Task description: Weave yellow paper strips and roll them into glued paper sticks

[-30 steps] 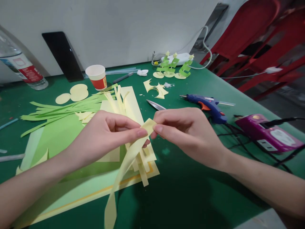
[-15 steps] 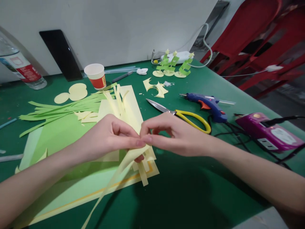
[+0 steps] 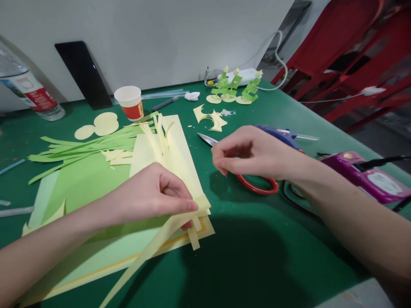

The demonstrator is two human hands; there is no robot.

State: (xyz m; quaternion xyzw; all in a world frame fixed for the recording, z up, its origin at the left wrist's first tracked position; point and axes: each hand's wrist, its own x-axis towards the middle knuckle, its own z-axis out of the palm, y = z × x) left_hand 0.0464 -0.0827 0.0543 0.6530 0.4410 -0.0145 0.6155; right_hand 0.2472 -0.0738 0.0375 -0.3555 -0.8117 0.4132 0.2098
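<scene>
My left hand (image 3: 150,194) pinches the end of a long pale yellow paper strip (image 3: 150,252) between thumb and forefinger, just above a stack of yellow sheets and cut strips (image 3: 173,145). The strip trails down toward the table's near edge. My right hand (image 3: 257,149) hovers to the right, off the strip, its fingers loosely curled with nothing in them. It hangs over a pair of scissors (image 3: 257,187) whose red-looking handle loop shows below the hand and whose blade tip pokes out at its left. A blue glue gun (image 3: 289,134) lies right behind that hand.
Green paper strips (image 3: 80,147), a green sheet (image 3: 80,184) and yellow circles (image 3: 102,124) lie at left. Behind are a paper cup (image 3: 130,102), a water bottle (image 3: 28,92), a black slab (image 3: 83,75) and small paper figures (image 3: 231,87). A purple device (image 3: 369,177) with cables sits right; red chairs (image 3: 337,42) stand beyond.
My right hand has let go of the strip and moved right and away, over the scissors. My left hand has sunk lower toward the yellow stack, still pinching the strip.
</scene>
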